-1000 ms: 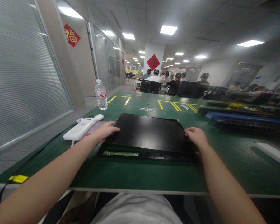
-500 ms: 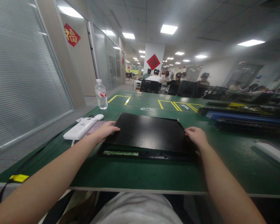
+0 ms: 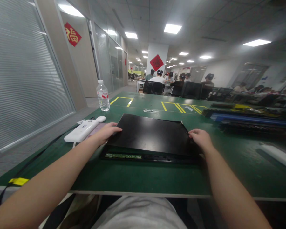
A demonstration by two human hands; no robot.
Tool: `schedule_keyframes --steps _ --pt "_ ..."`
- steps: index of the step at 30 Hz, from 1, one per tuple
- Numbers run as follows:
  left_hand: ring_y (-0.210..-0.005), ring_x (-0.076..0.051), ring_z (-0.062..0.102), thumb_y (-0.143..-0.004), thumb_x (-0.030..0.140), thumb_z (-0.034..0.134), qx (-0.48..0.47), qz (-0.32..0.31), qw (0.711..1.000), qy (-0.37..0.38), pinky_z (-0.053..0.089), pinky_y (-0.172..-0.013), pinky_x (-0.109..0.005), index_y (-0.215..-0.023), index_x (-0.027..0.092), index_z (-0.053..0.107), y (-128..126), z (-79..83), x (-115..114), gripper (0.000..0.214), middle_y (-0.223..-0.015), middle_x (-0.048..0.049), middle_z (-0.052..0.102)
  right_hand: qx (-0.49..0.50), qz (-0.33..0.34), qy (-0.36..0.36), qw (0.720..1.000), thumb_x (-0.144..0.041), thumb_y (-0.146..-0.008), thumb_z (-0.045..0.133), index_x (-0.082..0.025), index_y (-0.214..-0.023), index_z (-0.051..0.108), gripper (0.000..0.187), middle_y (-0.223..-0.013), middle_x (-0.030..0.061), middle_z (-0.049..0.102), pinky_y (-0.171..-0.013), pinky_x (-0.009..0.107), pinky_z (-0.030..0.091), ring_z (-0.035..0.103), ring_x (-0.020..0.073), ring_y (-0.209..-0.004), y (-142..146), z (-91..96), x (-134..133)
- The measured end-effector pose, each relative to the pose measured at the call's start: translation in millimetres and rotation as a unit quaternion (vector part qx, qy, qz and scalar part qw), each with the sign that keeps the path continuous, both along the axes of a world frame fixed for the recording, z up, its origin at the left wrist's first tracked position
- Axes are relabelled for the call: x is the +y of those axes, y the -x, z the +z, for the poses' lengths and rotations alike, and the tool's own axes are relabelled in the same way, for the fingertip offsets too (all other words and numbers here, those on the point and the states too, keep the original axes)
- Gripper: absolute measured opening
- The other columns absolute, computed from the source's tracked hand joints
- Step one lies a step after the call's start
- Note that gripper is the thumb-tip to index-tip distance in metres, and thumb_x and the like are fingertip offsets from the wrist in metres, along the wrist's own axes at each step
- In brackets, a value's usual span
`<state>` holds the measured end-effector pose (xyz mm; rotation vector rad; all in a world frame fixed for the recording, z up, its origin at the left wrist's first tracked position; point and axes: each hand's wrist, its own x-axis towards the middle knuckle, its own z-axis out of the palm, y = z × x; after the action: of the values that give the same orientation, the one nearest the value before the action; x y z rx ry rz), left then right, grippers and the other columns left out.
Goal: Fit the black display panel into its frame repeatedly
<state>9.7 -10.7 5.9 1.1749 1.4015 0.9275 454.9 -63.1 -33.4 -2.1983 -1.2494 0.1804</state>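
Note:
A flat, black screen panel (image 3: pixel 150 132) lies tilted over a black frame (image 3: pixel 166 158), whose near strip shows a green circuit board (image 3: pixel 124 156). At the panel's left edge is my left hand (image 3: pixel 107 131), closed on it with the thumb on top and the other fingers partly hidden. My right hand (image 3: pixel 200 137) pinches the right side near the far corner. Whether its fingertips also hold the frame there cannot be made out.
A water bottle (image 3: pixel 103 96) and a white device (image 3: pixel 82 130) stand left on the green table (image 3: pixel 143 181). Dark and blue parts (image 3: pixel 243 119) are heaped at the right, near another white device (image 3: pixel 280 156). People sit at tables beyond.

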Motion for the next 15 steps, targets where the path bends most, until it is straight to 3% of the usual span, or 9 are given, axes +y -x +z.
schedule_keyframes --steps 15 --pt "-0.062 -0.022 0.073 -0.063 0.009 0.077 -0.089 0.008 0.996 0.018 0.059 -0.056 -0.029 -0.098 0.018 0.066 0.3 2.4 -0.3 0.038 -0.071 -0.0029 0.073 0.005 0.007 0.002 1.000 -0.025 -0.077 0.059 -0.022 -0.095 0.081 0.028 -0.093 0.0065 0.079 -0.074 0.029 0.049 0.071 0.0230 -0.087 -1.4 -1.2 0.5"
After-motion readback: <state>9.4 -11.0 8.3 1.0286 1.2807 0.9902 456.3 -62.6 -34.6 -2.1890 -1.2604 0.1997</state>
